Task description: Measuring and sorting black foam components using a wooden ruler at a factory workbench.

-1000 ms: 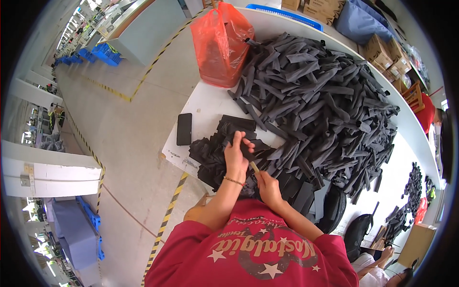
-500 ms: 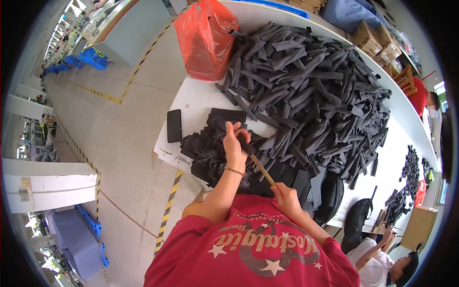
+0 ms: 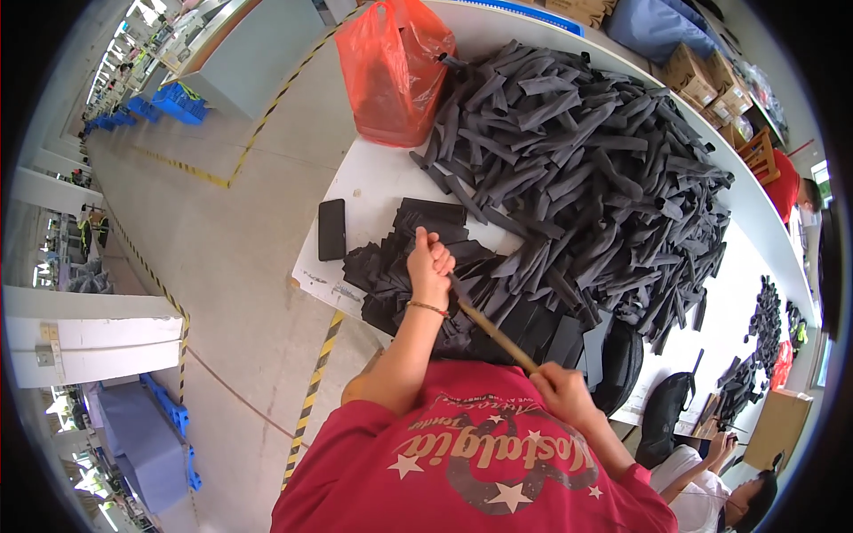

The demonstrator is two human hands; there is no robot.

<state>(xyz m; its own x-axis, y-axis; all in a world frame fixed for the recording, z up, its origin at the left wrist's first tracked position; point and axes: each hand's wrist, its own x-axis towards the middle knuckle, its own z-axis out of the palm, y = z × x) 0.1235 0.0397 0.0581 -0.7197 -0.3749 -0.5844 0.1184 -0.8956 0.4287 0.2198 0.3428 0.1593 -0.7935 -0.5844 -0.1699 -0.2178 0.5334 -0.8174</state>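
My right hand point(image 3: 562, 391) is closed around the near end of a wooden stick point(image 3: 499, 338), which slants up and left across the front of my shirt. At the stick's far end is a small dark fabric piece point(image 3: 458, 290), beside my left hand point(image 3: 431, 266). That hand is curled into a fist on the piece, and most of what it holds is hidden. Below and around the left hand lies a heap of flattened black fabric pieces point(image 3: 378, 266). A large pile of dark grey fabric tubes point(image 3: 586, 169) covers the table farther off to the right.
A black phone point(image 3: 331, 229) lies near the left edge of the white table point(image 3: 355, 173). An orange-red plastic bag point(image 3: 391, 80) stands at the far left corner. Black bags point(image 3: 665, 413) sit at the right, near another person point(image 3: 702, 484). Cardboard boxes point(image 3: 702, 75) are beyond the table.
My right hand has moved right and slightly down with the stick, baring more of it. My left hand's fingers have closed from a looser curl into a fist. The view has shifted slightly.
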